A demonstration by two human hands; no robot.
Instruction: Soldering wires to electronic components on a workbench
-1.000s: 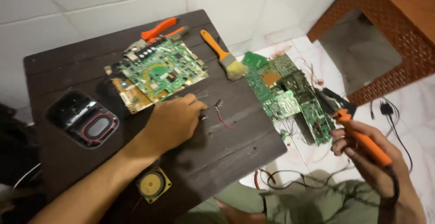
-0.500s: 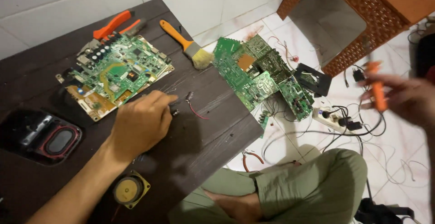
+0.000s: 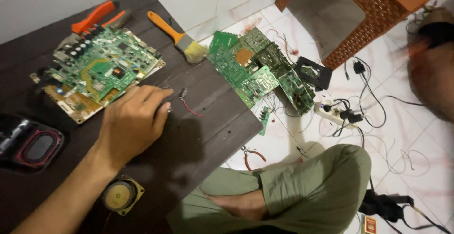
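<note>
Hands part ways at the low dark table (image 3: 198,134) during circuit repair.
Left hand (image 3: 132,123) lies curled, fingertips on a small red-wired component (image 3: 184,102) just right of the green circuit board (image 3: 101,68); right hand (image 3: 432,73) is a blur far right, its grip unreadable. Next comes steadying that part, I reckon.

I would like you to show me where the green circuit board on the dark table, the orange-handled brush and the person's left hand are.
green circuit board (image 3: 101,70), head view, on the middle of its top face.
orange-handled brush (image 3: 166,27), head view, on its handle.
left hand (image 3: 130,123), head view, on the back of the hand.
</note>
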